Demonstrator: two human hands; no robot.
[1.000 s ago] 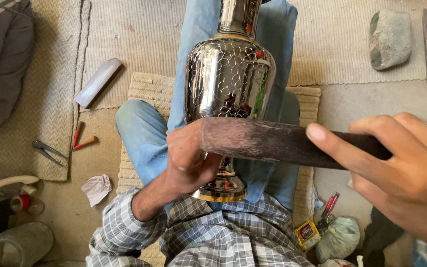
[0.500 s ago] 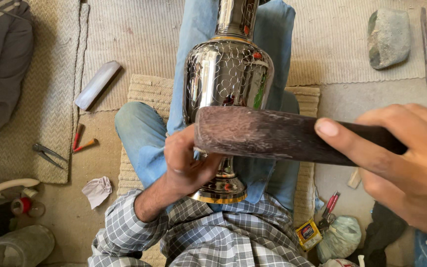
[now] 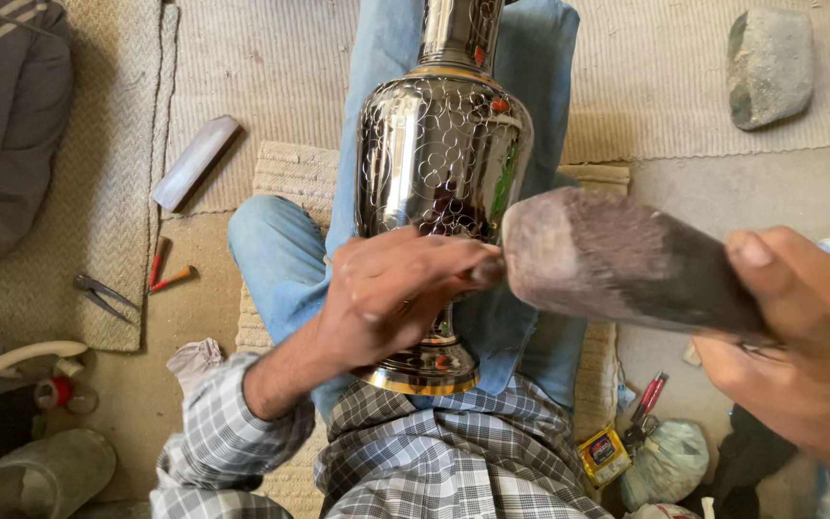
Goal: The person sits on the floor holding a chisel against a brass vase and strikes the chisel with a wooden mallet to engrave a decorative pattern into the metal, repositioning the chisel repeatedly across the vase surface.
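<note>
Head view: the shiny engraved silver metal vase [image 3: 444, 163] lies along the person's blue-jeaned legs [image 3: 280, 259], base toward the checked shirt. The left hand [image 3: 401, 293] rests on its lower body, fingers closed around a thin tool I cannot identify. The right hand [image 3: 809, 351] clamps the dark wooden mallet [image 3: 617, 259], whose head is just beside the left fingertips.

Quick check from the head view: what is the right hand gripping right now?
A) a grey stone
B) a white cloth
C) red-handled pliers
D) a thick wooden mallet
D: the right hand is wrapped around the dark end of the thick wooden mallet, whose worn face points at the left hand by the engraved metal vase.
</note>
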